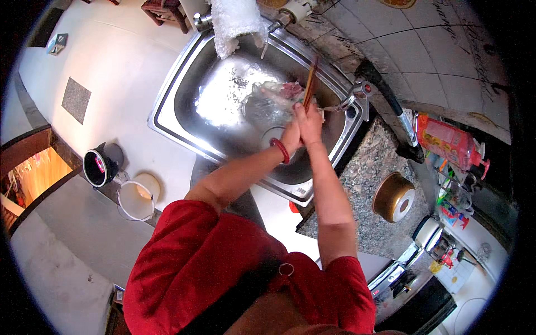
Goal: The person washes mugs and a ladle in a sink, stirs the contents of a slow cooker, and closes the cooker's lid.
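My left hand (291, 135), with a red bracelet at the wrist, and my right hand (309, 124) are pressed together over the right side of a steel sink (195, 120). Between them both hands grip a bundle of brown chopsticks (311, 81), whose free ends point up toward the wall. A faucet (340, 105) reaches in from the sink's right rim, right beside my right hand. On the sink bottom, just past my hands, lies something reddish and pale (287, 89), wet and too blurred to name. My fingertips are partly hidden where the hands overlap.
A granite counter (357, 184) on the right carries an upturned brass-coloured pot (393, 196). Beyond it stand a pink pump bottle (446, 142) and a stove (402, 290). A black bucket (103, 164) and a white bucket (138, 198) stand at left. A white wrapped pipe (237, 22) overhangs the sink.
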### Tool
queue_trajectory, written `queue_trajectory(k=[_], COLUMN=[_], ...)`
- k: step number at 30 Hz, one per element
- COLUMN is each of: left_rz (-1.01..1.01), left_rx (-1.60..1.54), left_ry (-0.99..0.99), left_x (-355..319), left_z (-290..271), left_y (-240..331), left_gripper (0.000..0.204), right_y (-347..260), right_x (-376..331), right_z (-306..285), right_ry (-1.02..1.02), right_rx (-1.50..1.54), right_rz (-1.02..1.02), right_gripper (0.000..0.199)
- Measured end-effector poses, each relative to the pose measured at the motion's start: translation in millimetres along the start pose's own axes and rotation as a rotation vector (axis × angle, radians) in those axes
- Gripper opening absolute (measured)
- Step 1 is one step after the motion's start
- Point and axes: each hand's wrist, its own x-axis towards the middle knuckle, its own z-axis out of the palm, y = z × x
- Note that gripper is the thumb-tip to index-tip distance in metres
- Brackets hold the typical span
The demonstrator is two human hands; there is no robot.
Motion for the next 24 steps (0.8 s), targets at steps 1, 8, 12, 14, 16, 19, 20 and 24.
queue_trajectory(k=[1,8,12,14,16,19,20,24], left_rz=[0.128,0.198,0.268,0.281,0.341,0.225,0.153,-0.102], left_rx=[0.202,0.663,1.062,1.225,1.183,1.01,0.934,0.771], left_ry=[0.074,-0.202,-0.32,-0.338,-0.38,-0.388,-0.383,-0.389], left_x=[-8,-48,-63,-54,-42,-29,-25,-8], left_z=[-5,-94,-114,-116,-117,-112,-108,-91], left_y=[9,31,74,73,71,64,62,43], left_gripper=[0.065,0.048,0.026,0.025,0.025,0.036,0.049,0.06], right_y=[5,52,5,34,33,25,28,26], right_x=[-1,45,55,56,49,39,39,33], right_z=[6,-5,-63,-41,-31,-24,-26,-24], right_ry=[-0.058,-0.047,0.321,0.183,0.109,0.071,0.064,0.062], right_rx=[0.212,1.732,1.52,1.461,1.273,1.421,1.463,1.115], right_rz=[0.125,0.629,0.798,0.547,0.384,0.467,0.509,0.45], right_gripper=[0.035,0.032,0.03,0.028,0.022,0.019,0.018,0.027])
